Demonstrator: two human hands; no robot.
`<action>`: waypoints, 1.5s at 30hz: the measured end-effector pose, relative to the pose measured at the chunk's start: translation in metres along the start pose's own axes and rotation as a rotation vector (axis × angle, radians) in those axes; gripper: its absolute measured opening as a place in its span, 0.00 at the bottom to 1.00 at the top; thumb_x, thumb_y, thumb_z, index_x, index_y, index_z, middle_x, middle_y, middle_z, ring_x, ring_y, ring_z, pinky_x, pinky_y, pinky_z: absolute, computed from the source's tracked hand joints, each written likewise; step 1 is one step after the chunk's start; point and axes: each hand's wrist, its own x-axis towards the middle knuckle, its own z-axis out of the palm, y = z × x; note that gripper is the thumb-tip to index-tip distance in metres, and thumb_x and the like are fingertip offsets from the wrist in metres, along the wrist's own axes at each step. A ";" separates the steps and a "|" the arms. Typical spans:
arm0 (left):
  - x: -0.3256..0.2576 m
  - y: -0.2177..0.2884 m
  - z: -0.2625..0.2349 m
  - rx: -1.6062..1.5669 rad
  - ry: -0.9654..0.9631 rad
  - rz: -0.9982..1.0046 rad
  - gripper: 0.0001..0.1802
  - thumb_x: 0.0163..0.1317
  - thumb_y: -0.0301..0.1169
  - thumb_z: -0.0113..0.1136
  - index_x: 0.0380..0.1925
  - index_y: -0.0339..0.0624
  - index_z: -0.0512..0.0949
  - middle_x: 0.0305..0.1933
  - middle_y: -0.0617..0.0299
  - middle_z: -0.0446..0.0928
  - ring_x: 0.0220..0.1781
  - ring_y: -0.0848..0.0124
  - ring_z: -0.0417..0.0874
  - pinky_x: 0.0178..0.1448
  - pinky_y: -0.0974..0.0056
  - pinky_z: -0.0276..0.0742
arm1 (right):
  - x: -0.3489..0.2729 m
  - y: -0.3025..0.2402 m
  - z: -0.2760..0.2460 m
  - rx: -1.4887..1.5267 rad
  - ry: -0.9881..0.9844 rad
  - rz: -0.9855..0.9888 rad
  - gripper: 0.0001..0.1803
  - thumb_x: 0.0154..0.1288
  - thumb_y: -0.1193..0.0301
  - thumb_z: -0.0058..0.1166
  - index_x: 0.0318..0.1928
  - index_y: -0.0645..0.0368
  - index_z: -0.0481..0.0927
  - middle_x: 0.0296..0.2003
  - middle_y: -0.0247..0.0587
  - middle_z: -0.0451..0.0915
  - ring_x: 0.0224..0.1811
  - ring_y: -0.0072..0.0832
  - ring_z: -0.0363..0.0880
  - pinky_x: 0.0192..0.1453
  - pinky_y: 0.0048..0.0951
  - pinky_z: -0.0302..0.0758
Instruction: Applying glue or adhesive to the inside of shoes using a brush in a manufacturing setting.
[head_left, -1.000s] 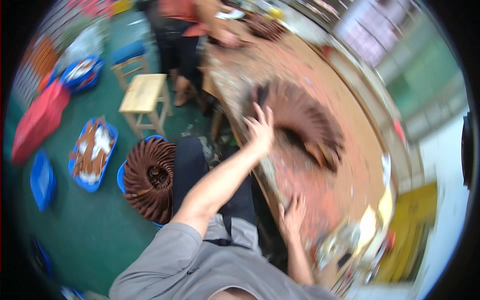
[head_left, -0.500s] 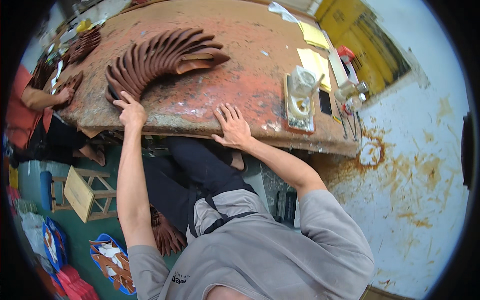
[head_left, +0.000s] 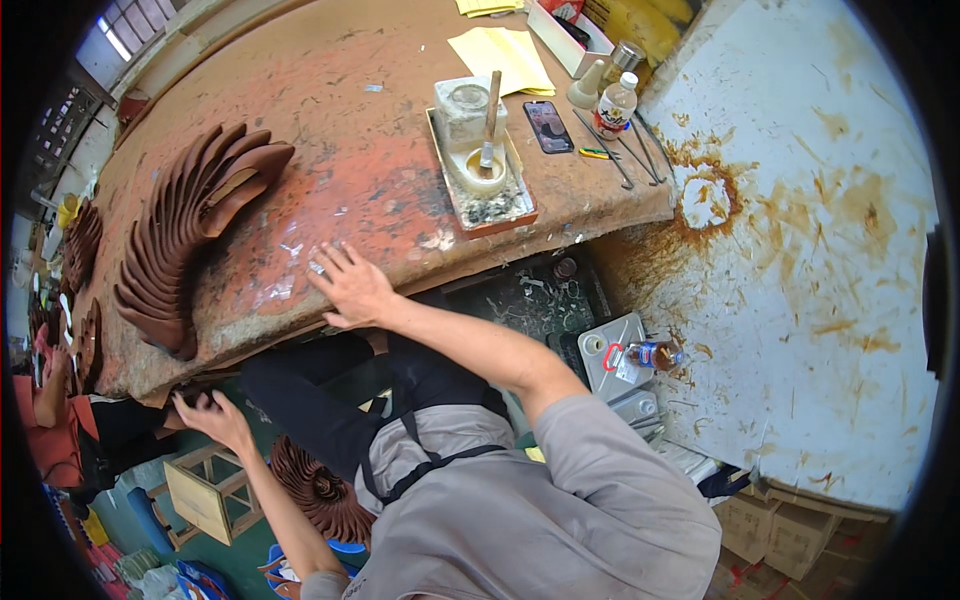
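My right hand (head_left: 355, 288) lies palm down on the front edge of the worn table (head_left: 385, 190), its fingers spread, holding nothing. Off the table's front edge, at lower left, is my left hand (head_left: 213, 420). Its fingers are apart and I see nothing held in them. A curved, overlapping row of brown leather-like pieces (head_left: 190, 230) lies on the table above my left hand, apart from both hands. Right of my right hand stands a tray (head_left: 515, 212) with a pale pot (head_left: 482, 172) in it, and a brush (head_left: 492, 115) leans in the pot.
A phone (head_left: 548, 127), thin metal rods (head_left: 605, 150) and a bottle (head_left: 614, 105) lie or stand at the right, by yellow sheets (head_left: 505, 58). Another person (head_left: 50, 430) works at far left, near a wooden stool (head_left: 205, 495). More brown pieces (head_left: 315, 490) are below the table.
My left hand has come away from the near end of the brown row and dropped below the table edge. The view has swung right; my right hand stays on the table.
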 end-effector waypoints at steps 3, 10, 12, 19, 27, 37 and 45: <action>-0.081 -0.096 -0.008 -0.037 -0.114 -0.430 0.35 0.75 0.30 0.61 0.78 0.34 0.65 0.70 0.37 0.75 0.59 0.52 0.82 0.63 0.47 0.83 | 0.012 -0.015 -0.013 0.171 0.084 0.009 0.46 0.57 0.46 0.70 0.71 0.60 0.78 0.74 0.61 0.73 0.81 0.57 0.65 0.85 0.61 0.59; -0.163 -0.067 0.047 -0.415 -0.629 -1.295 0.31 0.85 0.49 0.50 0.73 0.35 0.74 0.75 0.43 0.75 0.76 0.52 0.77 0.79 0.48 0.73 | -0.016 -0.002 -0.035 0.771 0.414 0.075 0.19 0.60 0.63 0.74 0.46 0.61 0.85 0.52 0.51 0.83 0.62 0.50 0.80 0.67 0.50 0.77; -0.160 -0.062 0.053 -0.417 -0.588 -1.331 0.31 0.85 0.49 0.50 0.73 0.36 0.74 0.75 0.44 0.75 0.77 0.52 0.76 0.79 0.48 0.73 | -0.056 -0.006 -0.066 0.845 0.333 0.152 0.11 0.60 0.72 0.73 0.37 0.59 0.81 0.39 0.44 0.80 0.47 0.46 0.81 0.53 0.45 0.78; -0.184 -0.030 0.171 -0.415 -0.707 -1.512 0.29 0.85 0.47 0.51 0.73 0.38 0.74 0.75 0.46 0.76 0.77 0.52 0.76 0.80 0.48 0.72 | -0.278 0.032 0.020 0.858 -0.413 1.560 0.27 0.75 0.54 0.61 0.62 0.63 0.83 0.59 0.58 0.83 0.67 0.53 0.79 0.69 0.47 0.77; -0.102 -0.033 0.277 -0.377 -0.753 -1.635 0.27 0.85 0.45 0.53 0.73 0.40 0.75 0.75 0.49 0.76 0.79 0.53 0.75 0.80 0.49 0.71 | -0.298 0.028 0.055 0.856 -0.807 1.942 0.35 0.75 0.49 0.57 0.70 0.64 0.81 0.68 0.64 0.81 0.74 0.55 0.77 0.75 0.45 0.75; -0.030 -0.057 0.264 -0.481 -0.631 -1.602 0.25 0.85 0.42 0.54 0.73 0.42 0.76 0.76 0.52 0.76 0.80 0.53 0.74 0.82 0.50 0.70 | -0.307 0.076 0.074 0.737 -0.841 1.715 0.33 0.75 0.50 0.56 0.67 0.64 0.83 0.64 0.64 0.84 0.71 0.56 0.80 0.74 0.45 0.77; -0.048 -0.091 0.211 -0.669 -0.506 -1.466 0.23 0.85 0.40 0.56 0.73 0.45 0.77 0.76 0.55 0.77 0.81 0.53 0.73 0.82 0.50 0.69 | -0.261 0.079 0.068 0.621 -0.443 1.618 0.25 0.74 0.56 0.60 0.56 0.65 0.89 0.52 0.61 0.90 0.58 0.52 0.90 0.63 0.45 0.81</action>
